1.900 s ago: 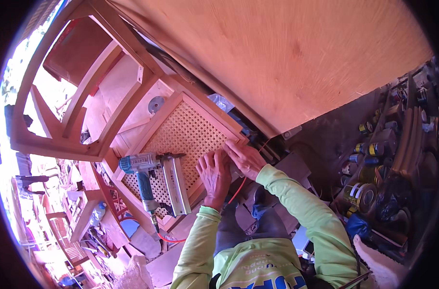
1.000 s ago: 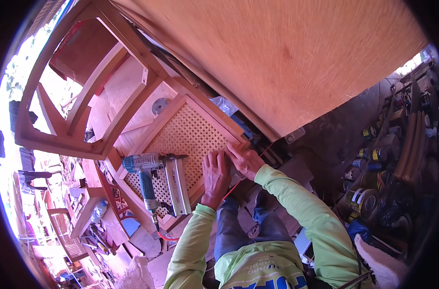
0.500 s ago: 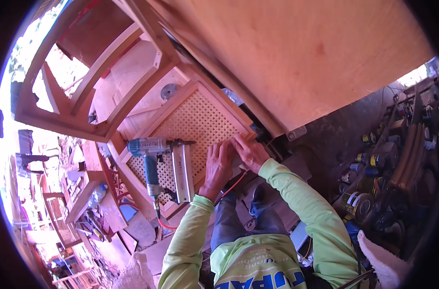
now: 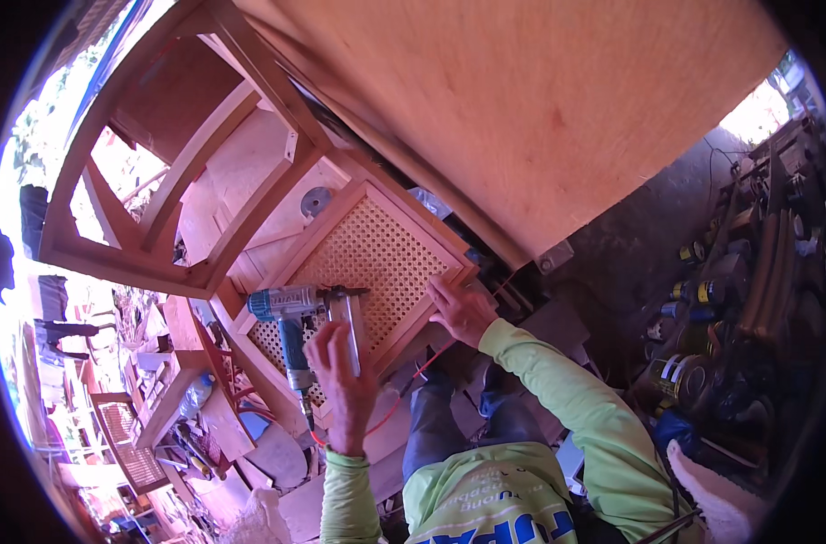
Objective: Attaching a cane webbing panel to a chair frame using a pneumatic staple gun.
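Observation:
A wooden chair seat frame (image 4: 419, 319) holds a panel of woven cane (image 4: 376, 245) in front of me. On the cane lies a teal and grey pneumatic nail gun (image 4: 294, 349), its red air hose (image 4: 397, 403) trailing towards my legs. Beside the gun's magazine, my left hand (image 4: 343, 385) is raised with its fingers apart and nothing in them. My right hand (image 4: 465, 313) rests its outstretched fingers on the frame's near right rail, at the cane's edge. Its palm side is hidden.
The chair's curved wooden back (image 4: 172, 227) rises at the left. A large plywood sheet (image 4: 540, 109) stands at the far side. A grey disc (image 4: 316, 201) lies behind the cane. Several cans (image 4: 680, 376) and stacked bars crowd the right; wood pieces litter the left floor.
My left hand has left the frame's edge and moved left to the nail gun. The right hand stays at the rail, shifted slightly nearer. The whole view has tilted a little.

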Available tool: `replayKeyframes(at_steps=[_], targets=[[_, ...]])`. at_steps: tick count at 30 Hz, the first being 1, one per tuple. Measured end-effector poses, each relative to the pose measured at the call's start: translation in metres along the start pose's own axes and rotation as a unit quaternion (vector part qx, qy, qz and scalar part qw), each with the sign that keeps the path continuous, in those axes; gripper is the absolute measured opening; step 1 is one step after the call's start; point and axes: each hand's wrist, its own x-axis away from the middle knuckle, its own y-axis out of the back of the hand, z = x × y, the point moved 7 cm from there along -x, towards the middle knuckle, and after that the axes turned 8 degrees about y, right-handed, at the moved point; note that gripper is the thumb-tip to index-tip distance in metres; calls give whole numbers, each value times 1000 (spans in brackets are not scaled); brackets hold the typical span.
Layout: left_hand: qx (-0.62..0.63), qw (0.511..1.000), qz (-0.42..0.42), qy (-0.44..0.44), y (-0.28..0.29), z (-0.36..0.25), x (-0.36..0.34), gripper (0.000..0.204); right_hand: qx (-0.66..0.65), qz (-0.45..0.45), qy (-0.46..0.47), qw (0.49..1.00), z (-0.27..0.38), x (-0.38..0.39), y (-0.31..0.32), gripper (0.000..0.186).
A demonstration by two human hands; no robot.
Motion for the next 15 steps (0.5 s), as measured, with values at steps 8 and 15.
replayKeyframes(at_steps=[8,15], targets=[[-98,971,86,199,54,142,-22,56,-33,293,-161,942,6,2,-19,66],[93,944,231,216,16,191,-11,48,3,186,-122,975,13,7,-29,71]])
